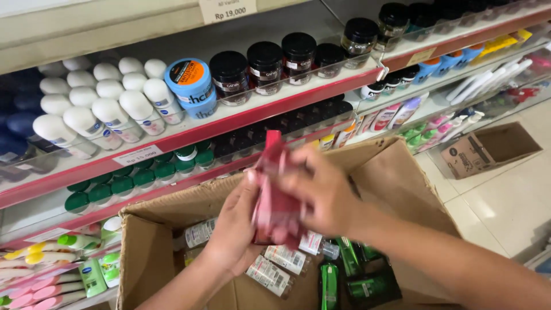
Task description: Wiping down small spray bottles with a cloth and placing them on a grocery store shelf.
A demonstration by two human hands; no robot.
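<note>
Both hands — left hand point(232, 238) and right hand point(324, 192) — clasp a red sachet pack point(275, 198) above the open cardboard box point(143, 258); it is not yet shelved, and small bottles point(287, 259) and green packs point(330, 284) remain inside.

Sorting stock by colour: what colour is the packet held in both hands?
Red, a glossy packet; it shows, somewhat blurred, in the head view.

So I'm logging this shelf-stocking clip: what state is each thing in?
Red packet: held upright between both hands, blurred.
Left hand: gripping the packet's lower part.
Right hand: closed on its upper side.
Big cardboard box: flaps open, tubes and green packs inside.
Small cardboard box: open, on the floor.
</note>
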